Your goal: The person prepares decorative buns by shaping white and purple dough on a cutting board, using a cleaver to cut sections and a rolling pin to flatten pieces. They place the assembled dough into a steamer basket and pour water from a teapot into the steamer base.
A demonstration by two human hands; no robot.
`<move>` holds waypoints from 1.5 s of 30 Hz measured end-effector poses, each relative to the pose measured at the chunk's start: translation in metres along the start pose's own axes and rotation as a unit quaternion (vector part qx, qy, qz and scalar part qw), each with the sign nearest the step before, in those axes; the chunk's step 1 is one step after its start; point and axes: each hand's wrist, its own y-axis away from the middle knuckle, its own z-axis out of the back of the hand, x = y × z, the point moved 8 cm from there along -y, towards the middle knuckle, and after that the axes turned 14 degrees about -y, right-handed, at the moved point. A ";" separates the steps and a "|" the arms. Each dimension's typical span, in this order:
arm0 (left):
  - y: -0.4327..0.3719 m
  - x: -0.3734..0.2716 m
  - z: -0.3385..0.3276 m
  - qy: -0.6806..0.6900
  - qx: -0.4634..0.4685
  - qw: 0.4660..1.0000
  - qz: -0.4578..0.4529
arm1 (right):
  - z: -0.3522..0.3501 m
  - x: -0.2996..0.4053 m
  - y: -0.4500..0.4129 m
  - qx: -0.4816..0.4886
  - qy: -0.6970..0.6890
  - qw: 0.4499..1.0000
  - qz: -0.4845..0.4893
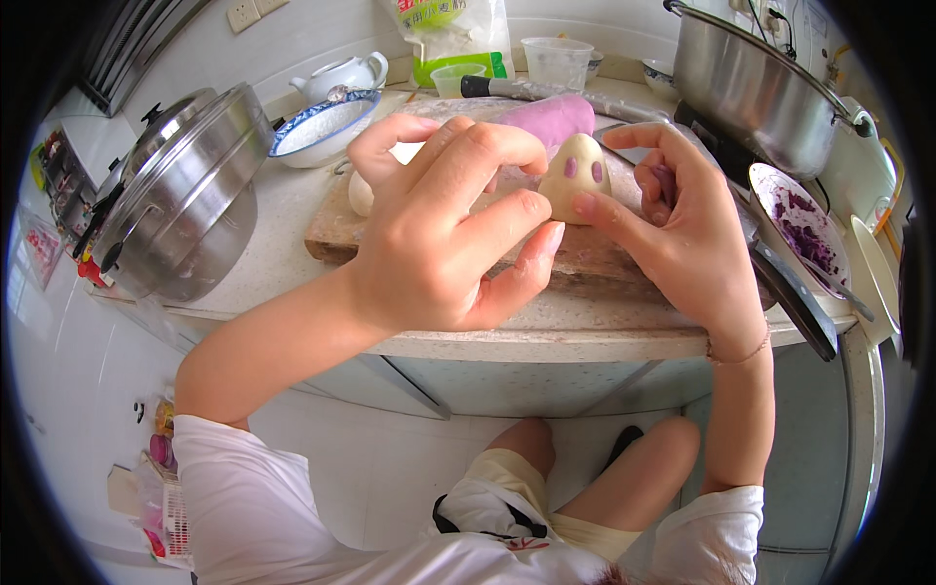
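A pale, cone-shaped piece of dough [563, 194] stands upright on a floured wooden board [340, 238]. Two small purple ovals sit side by side on its upper front. My left hand [446, 227] is at the dough's left, fingers spread, with fingertips at or against its lower side. From the right, the thumb of my right hand [673, 219] presses the dough's lower front; its index finger is extended near the top. Something small and purple, seemingly dough, is tucked in that hand's curled fingers. Behind lies a larger purple dough lump [548, 121]. A pale dough ball [360, 194] is partly hidden by my left hand.
A rolling pin [578, 99] lies behind the purple lump. At right, a knife handle [793, 292] overhangs the counter edge beside a bowl of purple mash [804, 227] and a large steel pot [753, 95]. Steel cookware [190, 197] and a blue-rimmed bowl [322, 128] stand left.
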 end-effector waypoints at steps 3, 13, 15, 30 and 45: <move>0.000 0.003 0.001 -0.004 -0.010 1.000 0.009 | 0.000 0.003 -0.001 -0.008 0.028 1.000 -0.011; -0.002 0.005 0.000 0.028 -0.045 0.998 0.030 | 0.011 0.015 0.007 -0.069 -0.006 0.997 0.024; -0.003 0.019 -0.007 0.183 -0.076 0.972 0.125 | 0.029 0.024 0.024 -0.153 -0.134 0.977 0.068; 0.014 0.018 -0.016 0.107 0.100 0.982 0.118 | 0.098 0.108 0.117 -0.034 -0.014 0.970 0.242; -0.080 0.028 -0.028 0.087 0.440 0.761 0.468 | 0.181 0.168 0.179 -0.189 -0.056 0.840 -0.505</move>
